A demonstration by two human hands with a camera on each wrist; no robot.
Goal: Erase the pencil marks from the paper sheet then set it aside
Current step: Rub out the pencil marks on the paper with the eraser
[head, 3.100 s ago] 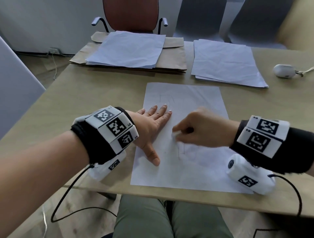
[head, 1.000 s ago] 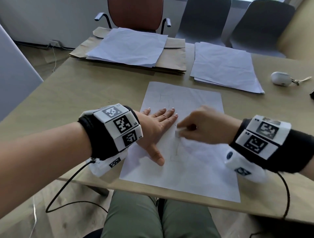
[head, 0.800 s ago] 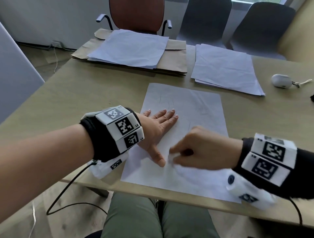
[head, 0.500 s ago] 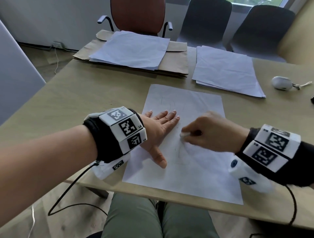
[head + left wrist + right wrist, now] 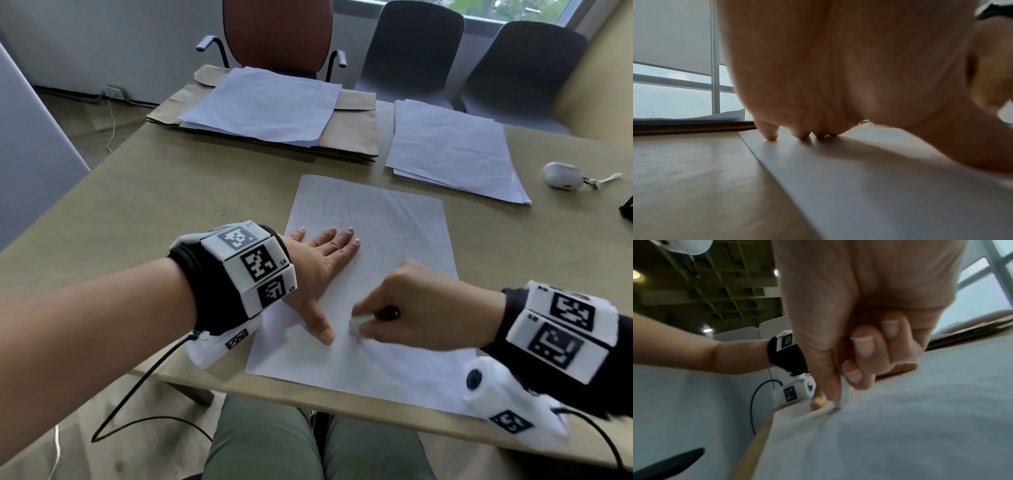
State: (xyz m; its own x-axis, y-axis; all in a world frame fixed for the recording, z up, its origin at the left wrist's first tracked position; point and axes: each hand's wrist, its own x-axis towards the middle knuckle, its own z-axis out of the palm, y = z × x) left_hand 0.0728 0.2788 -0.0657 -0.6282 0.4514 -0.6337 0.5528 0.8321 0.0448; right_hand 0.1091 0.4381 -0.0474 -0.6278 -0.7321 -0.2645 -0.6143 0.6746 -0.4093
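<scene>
While the right hand (image 5: 421,305) pinches the eraser (image 5: 359,322) and the flat, unclenched left hand (image 5: 322,267) pins the paper sheet (image 5: 394,219), hard rubbing could crease it.

Right hand (image 5: 421,305), eraser (image 5: 359,322) nearer now.

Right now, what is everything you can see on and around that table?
paper sheet: one, white, faint pencil marks, middle of table.
eraser: one, white, on the sheet, pinched by right hand.
paper stacks: two, white; one on brown envelopes, one to its right.
brown envelopes: count unclear, far edge of table.
small case: one, white, with cord, far right.
table: one, light wood.
chairs: three; one reddish-brown, two dark grey, behind the table.
left hand: flat, presses the sheet.
right hand: holds the eraser.
</scene>
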